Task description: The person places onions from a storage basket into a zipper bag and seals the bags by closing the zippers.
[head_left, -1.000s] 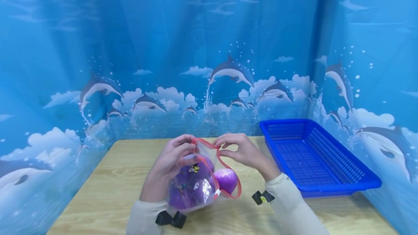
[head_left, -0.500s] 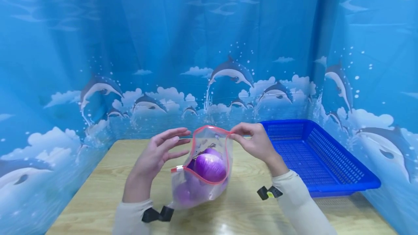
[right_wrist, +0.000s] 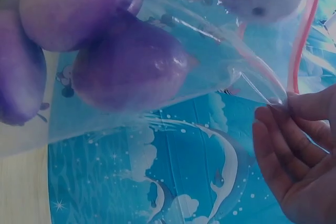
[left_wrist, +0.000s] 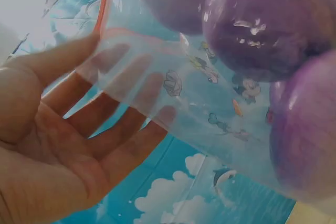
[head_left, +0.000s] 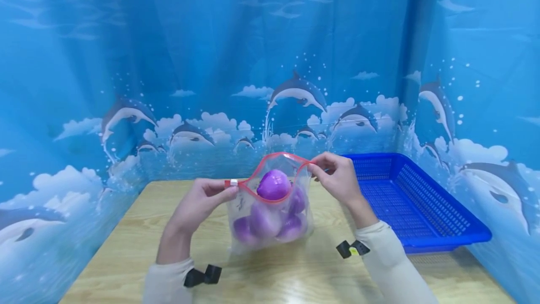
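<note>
A clear zip bag (head_left: pixel 239 208) with a red zip edge and small printed figures holds several purple onions. One bare onion (head_left: pixel 274 184) shows through the mouth, which gapes. My left hand (head_left: pixel 196 205) pinches the bag's left top corner beside the white slider (head_left: pixel 234 182); in the left wrist view its thumb lies in front and its fingers spread behind the film. My right hand (head_left: pixel 337 179) pinches the right end of the zip edge between thumb and fingers. In the right wrist view another onion (right_wrist: pixel 131 66) presses against the film. Whether the bag's bottom touches the table cannot be told.
A blue perforated plastic basket (head_left: pixel 415 201) stands at the right of the wooden table (head_left: pixel 126 238), behind my right forearm. A blue curtain (head_left: pixel 211 60) with dolphins surrounds the table's back and sides.
The bag has turned, so its slider moved from the front to the left corner, and has risen upright. My left hand let go, then took the left corner. My right hand moved rightward.
</note>
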Demonstrator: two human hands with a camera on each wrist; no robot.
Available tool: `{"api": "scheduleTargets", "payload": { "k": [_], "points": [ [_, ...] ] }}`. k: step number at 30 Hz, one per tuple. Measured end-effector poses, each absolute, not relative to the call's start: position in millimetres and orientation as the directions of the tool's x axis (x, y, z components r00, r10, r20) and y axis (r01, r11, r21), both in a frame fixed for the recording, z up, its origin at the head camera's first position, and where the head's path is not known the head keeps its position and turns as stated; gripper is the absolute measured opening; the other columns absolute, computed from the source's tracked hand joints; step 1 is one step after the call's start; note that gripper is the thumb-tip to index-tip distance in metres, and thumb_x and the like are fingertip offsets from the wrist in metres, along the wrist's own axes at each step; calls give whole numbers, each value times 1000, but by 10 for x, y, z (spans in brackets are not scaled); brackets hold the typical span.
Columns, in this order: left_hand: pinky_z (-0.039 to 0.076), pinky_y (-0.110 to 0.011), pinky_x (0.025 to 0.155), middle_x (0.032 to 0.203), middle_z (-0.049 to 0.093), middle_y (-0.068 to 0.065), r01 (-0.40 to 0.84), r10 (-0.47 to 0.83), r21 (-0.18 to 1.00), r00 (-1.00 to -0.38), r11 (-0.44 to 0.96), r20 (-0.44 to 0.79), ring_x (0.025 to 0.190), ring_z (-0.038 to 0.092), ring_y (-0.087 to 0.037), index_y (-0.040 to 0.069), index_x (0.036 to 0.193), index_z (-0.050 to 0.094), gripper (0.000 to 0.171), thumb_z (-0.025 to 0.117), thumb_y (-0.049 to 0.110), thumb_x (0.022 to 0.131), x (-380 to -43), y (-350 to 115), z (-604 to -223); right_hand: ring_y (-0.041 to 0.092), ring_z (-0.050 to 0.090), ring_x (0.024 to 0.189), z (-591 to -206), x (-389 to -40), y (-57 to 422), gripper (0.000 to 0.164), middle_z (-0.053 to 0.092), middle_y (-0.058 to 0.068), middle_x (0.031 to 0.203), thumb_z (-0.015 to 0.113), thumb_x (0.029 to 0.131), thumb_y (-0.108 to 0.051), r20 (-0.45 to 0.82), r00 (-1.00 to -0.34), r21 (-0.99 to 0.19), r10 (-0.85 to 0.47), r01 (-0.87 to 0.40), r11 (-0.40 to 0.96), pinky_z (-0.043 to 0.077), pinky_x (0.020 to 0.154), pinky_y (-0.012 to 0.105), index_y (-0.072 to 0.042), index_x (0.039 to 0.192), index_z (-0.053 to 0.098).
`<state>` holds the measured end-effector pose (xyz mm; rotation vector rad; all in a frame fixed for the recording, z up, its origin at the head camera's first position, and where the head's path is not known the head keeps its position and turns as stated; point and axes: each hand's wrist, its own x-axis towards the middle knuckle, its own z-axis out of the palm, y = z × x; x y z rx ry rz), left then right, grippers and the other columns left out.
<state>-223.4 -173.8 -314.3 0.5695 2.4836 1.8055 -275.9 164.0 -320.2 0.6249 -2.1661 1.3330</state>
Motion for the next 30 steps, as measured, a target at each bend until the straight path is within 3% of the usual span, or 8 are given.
{"api": "scheduleTargets", "payload": {
  "k": [6,13,21,28,30],
  "points": [
    [50,-55,113,118,77,-12,290,202,923,-949,254,243,121,65,-27,5,118,77,28,72,23,97,-2236,-1640,-3134,15,70,67,-3145,-2762,1679,9,77,14,83,76,93,-14,603,-787,-674,-130,-590,444,59,56,22,-4,94,76],
    [50,-54,115,122,75,-15,237,80,946,-971,221,225,124,65,-28,1,120,75,30,67,23,101,-2271,-1606,-3123,10,67,69,-3100,-2748,1744,8,76,14,84,75,94,-12,629,-767,-640,-124,-602,478,59,59,20,-4,92,76],
    [61,-40,103,119,76,-18,215,41,948,-977,236,211,108,71,-17,-3,118,74,28,65,18,102,-2334,-1632,-3103,13,74,75,-3045,-2763,1904,10,77,21,94,68,98,-7,590,-796,-669,-131,-574,473,66,67,27,2,98,72],
    [63,-27,94,118,76,-19,212,58,947,-977,243,204,102,74,-13,-3,123,72,30,65,17,102,-2371,-1703,-3094,3,73,74,-3018,-2761,2050,14,76,27,99,63,101,-6,554,-825,-698,-110,-532,480,65,68,21,5,103,70],
    [64,-25,92,116,76,-18,219,63,946,-976,238,210,100,73,-10,-4,124,71,30,64,17,103,-2374,-1697,-3091,3,72,74,-3019,-2762,2050,14,76,26,98,63,101,-6,553,-824,-701,-121,-539,467,66,69,25,6,104,69]
  ]
}}
